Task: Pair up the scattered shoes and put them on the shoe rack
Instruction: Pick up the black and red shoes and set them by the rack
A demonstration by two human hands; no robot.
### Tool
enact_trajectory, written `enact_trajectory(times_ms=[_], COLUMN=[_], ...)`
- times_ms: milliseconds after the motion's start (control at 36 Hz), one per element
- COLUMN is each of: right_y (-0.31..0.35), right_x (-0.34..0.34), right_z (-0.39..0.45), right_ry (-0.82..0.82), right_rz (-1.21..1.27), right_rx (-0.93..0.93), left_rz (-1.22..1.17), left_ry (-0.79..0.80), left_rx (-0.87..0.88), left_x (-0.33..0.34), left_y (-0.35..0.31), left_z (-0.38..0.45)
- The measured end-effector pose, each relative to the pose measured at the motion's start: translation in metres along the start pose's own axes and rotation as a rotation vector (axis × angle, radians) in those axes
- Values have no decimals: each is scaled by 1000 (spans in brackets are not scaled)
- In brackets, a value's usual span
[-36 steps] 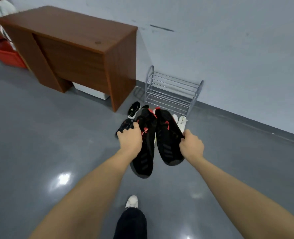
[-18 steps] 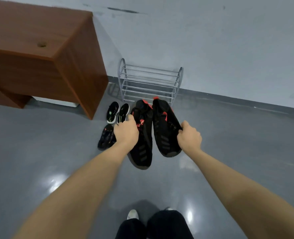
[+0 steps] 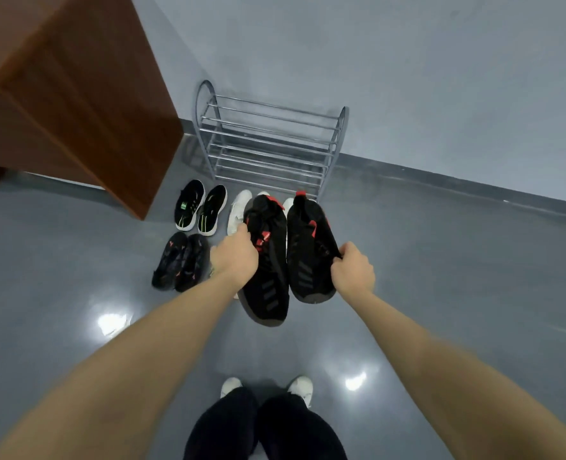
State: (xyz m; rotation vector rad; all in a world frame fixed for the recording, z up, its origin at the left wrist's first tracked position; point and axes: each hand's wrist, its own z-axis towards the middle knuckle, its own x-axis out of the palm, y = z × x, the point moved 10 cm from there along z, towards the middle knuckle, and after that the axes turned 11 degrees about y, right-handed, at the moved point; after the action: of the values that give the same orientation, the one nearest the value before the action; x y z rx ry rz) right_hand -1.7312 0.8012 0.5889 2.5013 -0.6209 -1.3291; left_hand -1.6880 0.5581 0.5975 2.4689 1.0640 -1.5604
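Two black shoes with red trim up in the air, one per hand: left hand [image 3: 234,257] clamped on the left shoe [image 3: 268,270], fingers [image 3: 241,229] curled tight around its collar; right hand [image 3: 352,268] pinching the right shoe [image 3: 308,250] at its side, fingers wrapped shut on the fabric. Both hanging toes toward the body, heels pointing at the shoe rack [image 3: 270,141], which stands bare against the wall, not a single pair on its rails yet. Between carried shoes and rack, on the floor [image 3: 440,260], a white pair [image 3: 238,210] partly hidden behind the load, plus a black pair with green marks [image 3: 200,207] and a dark patterned pair [image 3: 180,262] off to the left. Plenty to trip up on from here. Likely trouble number one: that side pinch on the right shoe looks thin, so a swing forward could let the soft upper slide out and drop. Number two: stepping in blind over the white pair, hidden under the load, and kicking the tidy pairs apart. Number three: open rails with gaps, so a shoe set down crooked or short could tip through or roll off the front. Also worth watching: the brown cabinet [image 3: 76,111] corner close on the left, an easy knock for an elbow while leaning in.
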Motion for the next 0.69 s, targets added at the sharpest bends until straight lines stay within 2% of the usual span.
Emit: enact_trajectory(times_ms=[139, 361, 472, 694], right_y=[-8, -68, -110, -192], right_x=[18, 108, 162, 279], right_z=[62, 192, 247, 341], right_ry=[9, 21, 27, 48], right_rz=[-35, 20, 39, 78], right_rx=[12, 57, 70, 74], left_rz=[-21, -155, -230, -297], left_ry=[19, 86, 118, 174], left_rx=[-9, 24, 66, 30], left_x=[37, 147, 225, 374], left_y=[-4, 13, 27, 67], left_z=[65, 192, 247, 335])
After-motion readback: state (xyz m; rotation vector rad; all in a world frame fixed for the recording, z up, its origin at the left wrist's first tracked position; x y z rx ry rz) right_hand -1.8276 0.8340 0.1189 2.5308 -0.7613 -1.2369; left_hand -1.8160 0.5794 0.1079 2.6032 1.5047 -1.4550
